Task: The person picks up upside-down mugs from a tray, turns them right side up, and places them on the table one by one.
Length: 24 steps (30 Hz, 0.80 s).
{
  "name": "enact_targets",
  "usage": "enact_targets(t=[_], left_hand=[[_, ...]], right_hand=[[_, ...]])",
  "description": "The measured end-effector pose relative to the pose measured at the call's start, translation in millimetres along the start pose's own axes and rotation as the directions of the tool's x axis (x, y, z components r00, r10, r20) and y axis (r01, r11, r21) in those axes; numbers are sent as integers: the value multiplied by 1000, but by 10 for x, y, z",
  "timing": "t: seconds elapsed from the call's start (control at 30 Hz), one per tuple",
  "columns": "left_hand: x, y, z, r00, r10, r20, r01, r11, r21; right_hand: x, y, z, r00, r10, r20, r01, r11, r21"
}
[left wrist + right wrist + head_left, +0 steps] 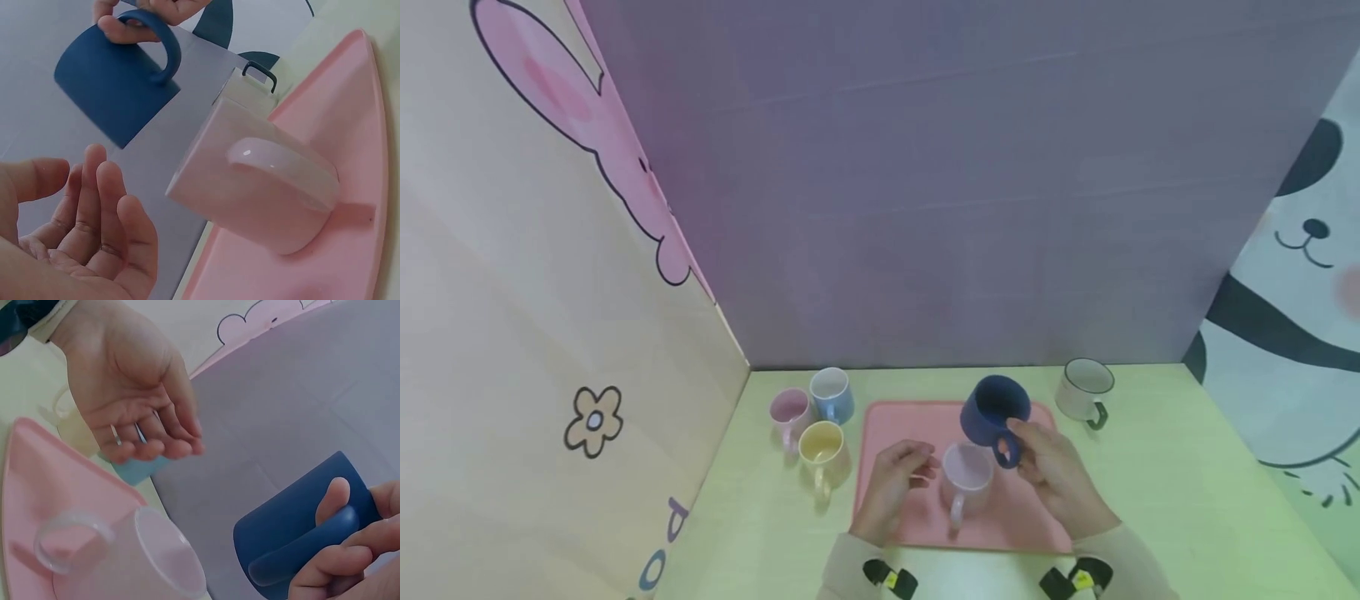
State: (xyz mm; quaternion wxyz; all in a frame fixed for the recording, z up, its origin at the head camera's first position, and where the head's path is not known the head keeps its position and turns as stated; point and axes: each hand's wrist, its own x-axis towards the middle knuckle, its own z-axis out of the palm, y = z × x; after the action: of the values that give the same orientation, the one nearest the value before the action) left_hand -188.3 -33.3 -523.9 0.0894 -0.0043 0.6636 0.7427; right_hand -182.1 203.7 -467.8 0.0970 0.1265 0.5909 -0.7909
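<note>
A dark blue mug (pixel 988 414) is held up over the right back part of the pink tray (pixel 883 425). My right hand (pixel 1056 475) grips it by the rim and handle, thumb and fingers closed around them in the right wrist view. On the tray stands a pale pink mug (pixel 967 475), upright, its handle toward me. Left of that mug hovers my left hand (pixel 897 483), fingers loosely bent and apart from it. In the left wrist view the left palm (pixel 81 250) is bare, and nothing lies between thumb and fingers.
Left of the tray stand a pink mug (pixel 790 414), a light blue mug (pixel 832 396) and a yellow mug (pixel 822 450), close together. A white mug (pixel 1084 389) with a dark rim and handle stands at the back right. A grey wall (pixel 962 208) rises behind the table.
</note>
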Motion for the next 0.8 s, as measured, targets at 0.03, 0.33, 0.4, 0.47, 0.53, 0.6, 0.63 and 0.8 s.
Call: enact_targets(t=[0.03,0.33,0.4,0.47,0.53,0.6,0.63,0.8], left_hand=[[-4,-1,-7,1000,-9,-2,9,1000,3],[-38,-33,-64,999,-35,-5,35,999,19],[-41,-39,-72,999,-37,-3,37,999,20],[-38,-56,-82,999,-39,-3,39,999,21],[-33,-78,-93,999,-45,-3,45,999,26],[-29,-99,-101,998,-55,-1,55,998,27],[-26,-111,-104,998,-61,0,61,998,26],[-39,-159,-108,997,-71,14,71,997,26]], right_hand=[[3,2,-24,1000,6,-8,-6,1000,4],[78,35,-317,998,-19,-58,17,999,-35],[101,39,-388,997,-28,-72,25,999,-42],[124,39,-460,996,-26,-81,22,998,-50],[139,37,-528,995,-20,-99,14,998,-55],[150,40,-598,993,-13,-118,5,998,-65],[150,43,-631,991,-6,-130,-3,997,-73],[163,77,-801,982,15,-188,-35,994,-106]])
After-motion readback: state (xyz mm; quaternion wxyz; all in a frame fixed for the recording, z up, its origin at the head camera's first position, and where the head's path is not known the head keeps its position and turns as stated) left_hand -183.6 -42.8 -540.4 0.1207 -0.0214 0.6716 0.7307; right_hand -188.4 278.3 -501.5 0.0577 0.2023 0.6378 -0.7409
